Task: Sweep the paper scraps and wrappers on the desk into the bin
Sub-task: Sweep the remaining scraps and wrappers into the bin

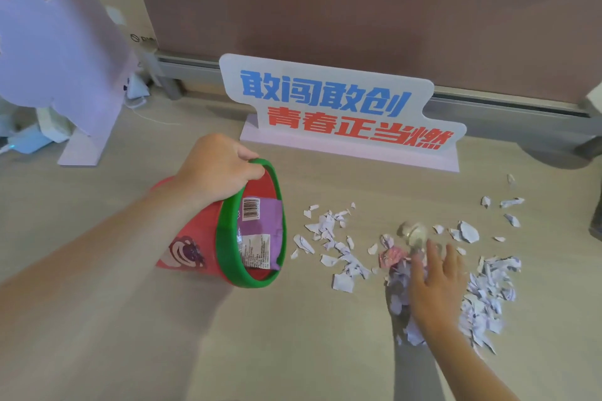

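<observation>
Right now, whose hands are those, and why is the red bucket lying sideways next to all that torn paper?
There is no machine here. One camera sits on a person's head and looks down, so you see their own two arms reaching over a pale wooden desk.

The left hand has its grip on the green rim of a small red plastic bin. The bin is tipped on its side, mouth facing right, so things can be pushed in. A purple wrapper with a barcode is already inside.

The right hand lies flat and open on a heap of torn white paper scraps. More scraps lie between that hand and the bin, with a crumpled pink wrapper among them.

Behind them stands a white sign with blue and red letters.
</observation>
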Motion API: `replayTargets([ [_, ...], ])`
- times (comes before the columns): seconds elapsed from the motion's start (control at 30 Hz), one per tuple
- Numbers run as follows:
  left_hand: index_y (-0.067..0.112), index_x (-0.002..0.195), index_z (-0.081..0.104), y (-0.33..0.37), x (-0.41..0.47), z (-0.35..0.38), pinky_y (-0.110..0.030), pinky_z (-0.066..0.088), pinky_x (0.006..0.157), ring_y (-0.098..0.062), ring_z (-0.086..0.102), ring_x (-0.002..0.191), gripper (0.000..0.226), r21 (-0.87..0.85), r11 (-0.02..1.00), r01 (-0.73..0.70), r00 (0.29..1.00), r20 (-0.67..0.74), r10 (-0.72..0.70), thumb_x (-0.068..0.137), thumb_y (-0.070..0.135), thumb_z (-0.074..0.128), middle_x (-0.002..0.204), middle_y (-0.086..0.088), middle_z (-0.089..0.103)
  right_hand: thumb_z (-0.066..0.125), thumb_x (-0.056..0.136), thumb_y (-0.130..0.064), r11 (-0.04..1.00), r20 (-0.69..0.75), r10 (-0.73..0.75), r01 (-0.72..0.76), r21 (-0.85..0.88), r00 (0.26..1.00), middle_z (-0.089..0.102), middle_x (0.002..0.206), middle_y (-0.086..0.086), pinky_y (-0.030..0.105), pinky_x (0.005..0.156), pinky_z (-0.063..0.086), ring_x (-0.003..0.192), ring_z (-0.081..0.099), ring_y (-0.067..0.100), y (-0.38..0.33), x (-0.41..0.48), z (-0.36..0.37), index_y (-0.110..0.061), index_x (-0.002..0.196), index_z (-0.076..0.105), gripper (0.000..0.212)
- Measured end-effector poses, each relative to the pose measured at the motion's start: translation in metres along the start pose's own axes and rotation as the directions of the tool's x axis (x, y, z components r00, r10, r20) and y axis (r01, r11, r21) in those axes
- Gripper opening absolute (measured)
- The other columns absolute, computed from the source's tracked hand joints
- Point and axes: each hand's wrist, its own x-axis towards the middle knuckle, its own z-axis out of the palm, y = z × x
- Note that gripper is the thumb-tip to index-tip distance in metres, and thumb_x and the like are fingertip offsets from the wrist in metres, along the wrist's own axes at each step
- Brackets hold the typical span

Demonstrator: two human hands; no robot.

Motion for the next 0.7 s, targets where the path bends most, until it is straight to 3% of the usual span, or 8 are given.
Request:
replayTargets([
  [0.07,0.017,0.096,0.076,0.0,-0.004,0.0,-0.01,0.039,0.061,-0.013,0.064,0.073,0.021,0.002,1.0,-0.003,1.0,0.0,0.003,0.075,0.019,0.072,0.081,-0.002,0.074,0.015,0.087,-0.052,0.998,0.061,0.037,-0.033,-0.058,0.997,0.016,0.155,0.012,0.048,0.116,0.01,0.143,0.007,0.029,0.002,-0.012,0.018,-0.023,0.143,0.028,0.064],
  [0.2,0.018,0.099,0.075,-0.001,-0.01,0.003,-0.018,0.045,0.062,-0.014,0.066,0.075,0.024,0.017,0.999,-0.031,0.999,0.02,0.031,0.075,0.02,0.072,0.086,-0.004,0.075,0.014,0.092,-0.039,0.997,0.091,0.013,-0.019,0.071,0.996,0.007,0.158,0.011,0.039,0.117,0.0,0.145,-0.001,0.026,-0.038,-0.011,0.049,-0.014,0.144,0.027,0.059],
  [0.3,0.018,0.1,0.075,-0.006,-0.012,0.006,-0.021,0.045,0.069,-0.015,0.067,0.077,0.025,0.047,0.998,-0.045,0.999,0.024,0.044,0.075,0.02,0.072,0.088,-0.004,0.076,0.022,0.095,-0.035,0.952,0.141,-0.068,0.022,0.307,0.988,0.021,0.155,0.005,0.039,0.119,0.009,0.145,0.011,0.021,-0.072,-0.009,0.058,-0.015,0.142,0.035,0.052],
  [0.43,0.018,0.099,0.075,-0.01,-0.015,0.006,-0.019,0.047,0.064,-0.011,0.065,0.072,0.024,0.06,0.996,-0.073,0.996,0.059,0.069,0.076,0.021,0.071,0.088,-0.004,0.076,0.037,0.098,-0.024,0.771,0.064,0.058,-0.085,0.632,0.996,0.044,0.144,-0.005,0.028,0.112,0.026,0.134,0.036,0.01,-0.082,-0.021,0.029,-0.022,0.134,0.046,0.038],
  [0.57,0.017,0.1,0.075,-0.012,-0.014,0.0,-0.02,0.043,0.068,-0.008,0.062,0.069,0.024,0.033,0.997,-0.068,0.997,0.044,0.067,0.076,0.02,0.071,0.091,-0.003,0.076,0.049,0.093,-0.03,0.825,-0.104,0.036,0.029,0.565,0.994,0.044,0.138,-0.006,0.042,0.111,0.032,0.128,0.038,0.009,-0.06,-0.041,0.011,-0.023,0.131,0.048,0.038],
  [0.7,0.016,0.101,0.074,-0.014,-0.015,-0.006,-0.019,0.041,0.074,-0.007,0.061,0.076,0.027,0.0,0.999,-0.048,0.999,0.019,0.048,0.075,0.021,0.072,0.099,-0.001,0.074,0.06,0.079,-0.053,0.956,0.091,-0.053,0.024,0.292,0.994,-0.001,0.156,0.01,0.041,0.116,0.012,0.144,0.004,0.022,-0.052,-0.071,0.043,-0.022,0.147,0.015,0.086],
])
